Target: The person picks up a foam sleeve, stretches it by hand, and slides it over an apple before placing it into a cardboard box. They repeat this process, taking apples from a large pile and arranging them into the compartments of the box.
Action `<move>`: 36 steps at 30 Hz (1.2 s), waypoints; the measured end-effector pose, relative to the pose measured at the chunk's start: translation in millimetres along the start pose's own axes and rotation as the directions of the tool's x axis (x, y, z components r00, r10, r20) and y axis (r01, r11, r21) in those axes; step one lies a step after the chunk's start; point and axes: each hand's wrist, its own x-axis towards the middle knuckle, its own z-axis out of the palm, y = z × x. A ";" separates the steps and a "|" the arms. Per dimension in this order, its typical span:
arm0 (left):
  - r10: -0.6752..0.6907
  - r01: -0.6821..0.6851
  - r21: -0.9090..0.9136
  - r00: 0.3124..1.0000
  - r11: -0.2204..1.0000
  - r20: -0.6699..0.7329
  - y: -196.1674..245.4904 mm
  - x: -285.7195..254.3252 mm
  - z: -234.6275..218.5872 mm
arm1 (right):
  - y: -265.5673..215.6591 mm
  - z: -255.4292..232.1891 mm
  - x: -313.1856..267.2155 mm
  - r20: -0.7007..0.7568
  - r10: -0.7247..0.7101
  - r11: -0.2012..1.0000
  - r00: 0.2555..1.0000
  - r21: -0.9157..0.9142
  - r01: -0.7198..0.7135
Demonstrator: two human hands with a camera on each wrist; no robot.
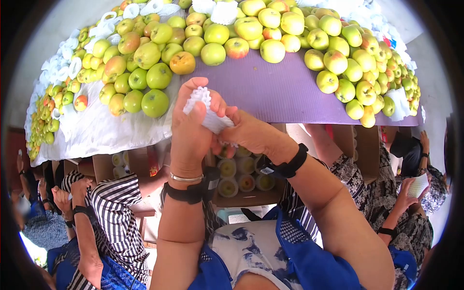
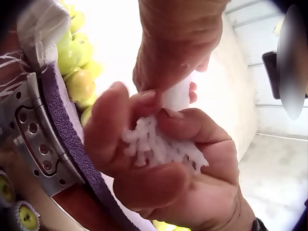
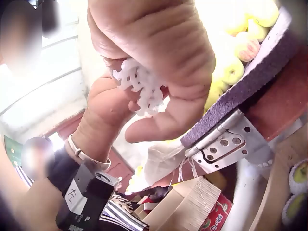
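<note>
A white foam net sleeve (image 1: pixel 212 118) is between my two hands, in front of the edge of the purple-topped table. My left hand (image 1: pixel 186 128) grips it from the left, its fingers curled round the upper end. From the right, my right hand (image 1: pixel 256 133) pinches the lower end. The frilled edge of the net (image 2: pixel 161 149) pokes out between the fingers in the left wrist view. More of the white mesh (image 3: pixel 142 86) shows under a palm in the right wrist view. The fingers hide the inside of the sleeve.
Heaps of green-yellow apples (image 1: pixel 249 29) cover the back and sides of the purple table surface (image 1: pixel 275 92). Loose foam nets (image 1: pixel 224 12) lie among them. Below the edge, a cardboard box (image 1: pixel 251 199) holds sleeved apples (image 1: pixel 246 182). A metal hinge (image 3: pixel 226 144) is on the table's side.
</note>
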 end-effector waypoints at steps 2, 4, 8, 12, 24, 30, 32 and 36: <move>0.038 -0.038 0.117 0.999 0.992 0.003 2.3 -2.4 0.2 | 3.9 -3.3 0.9 0.050 0.034 0.999 0.998 0.000 -0.034; 0.038 -0.035 0.255 0.999 0.966 -0.007 8.2 -4.0 -4.8 | 18.4 0.9 8.1 -0.011 -0.221 0.941 0.975 -0.265 0.210; 0.107 -0.105 0.202 0.994 0.974 0.002 8.2 -13.6 0.0 | 29.3 15.0 10.0 -0.136 -0.507 0.711 0.851 -0.624 0.324; 0.273 -0.298 0.157 0.949 0.942 0.159 -1.0 -17.8 12.0 | 22.2 4.8 14.8 -0.031 -0.689 0.386 0.724 -0.862 0.330; 0.306 -0.305 0.142 0.952 0.942 0.020 25.4 -29.2 21.8 | 19.8 11.2 8.3 0.069 -0.787 0.310 0.614 -0.815 0.489; 0.306 -0.303 -0.048 0.949 0.952 0.073 27.8 -30.3 27.2 | 17.5 11.8 0.5 0.086 -0.808 0.279 0.583 -0.816 0.507; 0.276 -0.265 -0.099 0.952 0.959 0.131 40.5 -28.4 22.0 | 24.2 22.3 -1.8 0.071 -0.803 0.318 0.591 -0.788 0.527; 0.299 -0.279 -0.123 0.935 0.952 0.190 40.2 -31.0 25.6 | 15.1 11.9 -2.0 0.115 -0.746 0.299 0.656 -0.822 0.484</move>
